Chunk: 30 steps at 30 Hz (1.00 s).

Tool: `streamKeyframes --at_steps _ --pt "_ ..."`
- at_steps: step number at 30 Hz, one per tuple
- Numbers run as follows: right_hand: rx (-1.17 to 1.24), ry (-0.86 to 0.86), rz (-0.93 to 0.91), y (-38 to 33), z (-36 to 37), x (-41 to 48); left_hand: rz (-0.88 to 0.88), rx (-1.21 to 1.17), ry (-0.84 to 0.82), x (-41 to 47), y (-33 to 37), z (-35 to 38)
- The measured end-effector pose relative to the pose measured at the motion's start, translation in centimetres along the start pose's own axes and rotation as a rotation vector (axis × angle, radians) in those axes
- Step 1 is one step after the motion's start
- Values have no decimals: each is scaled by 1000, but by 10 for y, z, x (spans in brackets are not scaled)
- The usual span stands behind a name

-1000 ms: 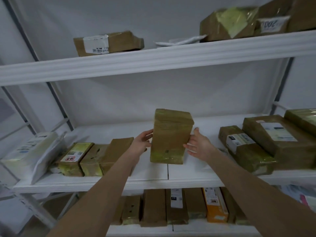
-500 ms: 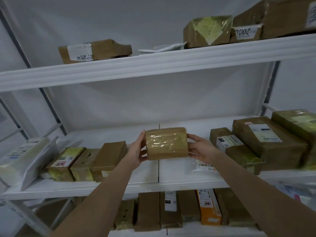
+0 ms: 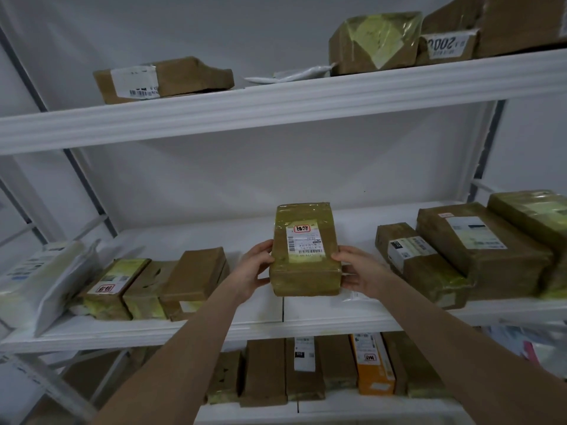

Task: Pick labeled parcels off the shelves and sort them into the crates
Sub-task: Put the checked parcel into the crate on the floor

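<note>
You hold one labeled parcel (image 3: pixel 305 256) upright over the middle shelf (image 3: pixel 184 329), with its label toward you. Both your hands grasp it: the left hand (image 3: pixel 253 269) on its left side, the right hand (image 3: pixel 362 276) on its right side, each grip curled on it. Six brown parcels (image 3: pixel 193 277) lie on this shelf, three at its left and three at its right.

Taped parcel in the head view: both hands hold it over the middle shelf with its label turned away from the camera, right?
Not quite. The head view shows the white label on the taped parcel facing the camera, not turned away. The rest stands: the left hand and the right hand hold it by its sides over the middle shelf.
</note>
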State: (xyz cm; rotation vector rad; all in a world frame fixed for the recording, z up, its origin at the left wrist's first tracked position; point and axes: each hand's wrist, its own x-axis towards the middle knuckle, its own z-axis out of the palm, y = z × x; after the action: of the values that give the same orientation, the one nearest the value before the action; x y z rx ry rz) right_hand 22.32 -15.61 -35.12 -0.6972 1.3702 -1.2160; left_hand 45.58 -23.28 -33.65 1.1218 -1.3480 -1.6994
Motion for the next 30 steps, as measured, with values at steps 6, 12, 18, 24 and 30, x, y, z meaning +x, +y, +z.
streamKeyframes --at_steps 6,12,18,24,30 --pt "-79 64 35 11 18 2 -84 211 161 1 -15 -2" --pt "-217 -19 41 26 34 11 -122 371 101 -4 -35 -8" --pt "-845 -198 -83 17 41 23 -162 511 173 13 -39 -10" --pt "-1525 -106 -405 37 51 35 55 1124 324 51 -27 -16" --pt "-1468 -68 -530 32 50 37 26 1265 149 99 -25 -30"
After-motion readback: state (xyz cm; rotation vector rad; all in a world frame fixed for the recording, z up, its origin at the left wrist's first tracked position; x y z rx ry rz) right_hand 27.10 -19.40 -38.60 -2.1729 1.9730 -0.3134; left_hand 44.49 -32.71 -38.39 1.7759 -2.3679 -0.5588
